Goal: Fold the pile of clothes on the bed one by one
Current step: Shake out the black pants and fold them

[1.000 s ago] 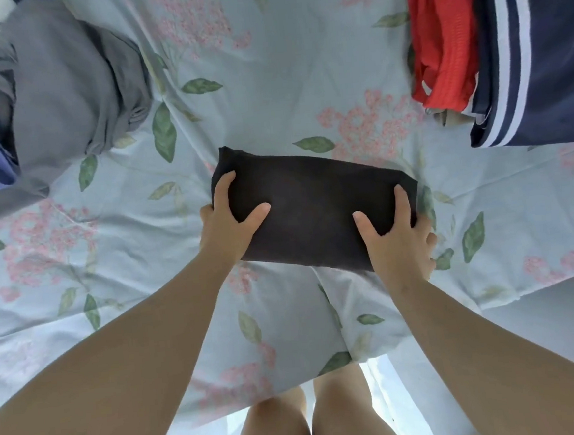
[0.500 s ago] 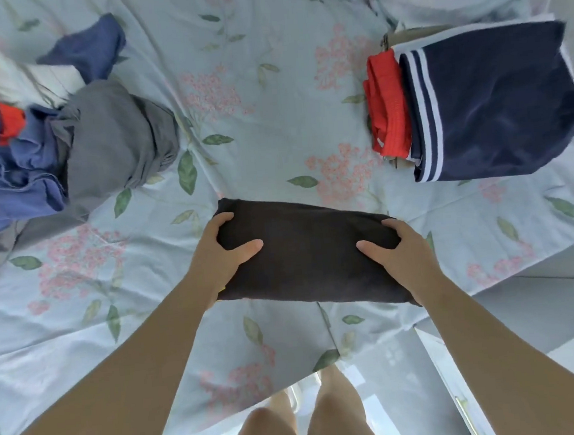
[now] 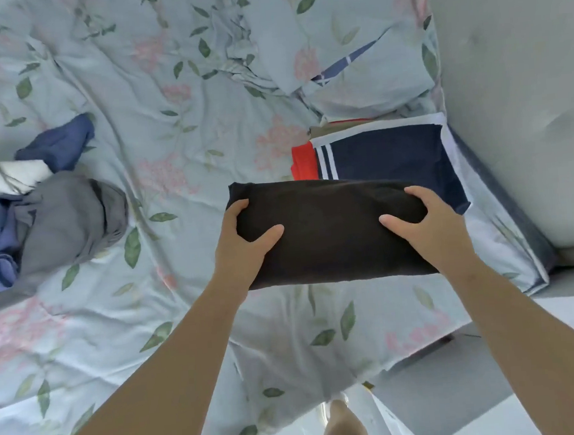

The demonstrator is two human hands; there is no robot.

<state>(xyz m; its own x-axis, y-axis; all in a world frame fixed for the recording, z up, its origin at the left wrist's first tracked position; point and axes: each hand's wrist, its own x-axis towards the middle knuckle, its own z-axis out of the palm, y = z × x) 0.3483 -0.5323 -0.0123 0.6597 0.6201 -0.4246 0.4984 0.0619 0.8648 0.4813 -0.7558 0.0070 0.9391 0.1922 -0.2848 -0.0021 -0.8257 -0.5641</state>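
Observation:
A folded black garment (image 3: pixel 331 227) is held off the bed between both hands. My left hand (image 3: pixel 243 244) grips its left end, thumb on top and fingers curled round the edge. My right hand (image 3: pixel 430 226) grips its right end the same way. The garment overlaps the near edge of a stack of folded clothes, with a navy garment with white stripes (image 3: pixel 391 161) on top and a red one (image 3: pixel 303 162) under it. A heap of unfolded clothes (image 3: pixel 48 215), grey, blue, red and white, lies at the left.
The bed wears a pale blue floral sheet (image 3: pixel 169 140), and a matching pillow (image 3: pixel 352 61) lies behind the folded stack. A grey wall or headboard (image 3: pixel 516 96) borders the bed on the right. The bed's near edge and my legs (image 3: pixel 343 432) are at the bottom.
Both hands have lifted the folded black garment and carried it to the right, up against the folded stack. The view has swung up and right.

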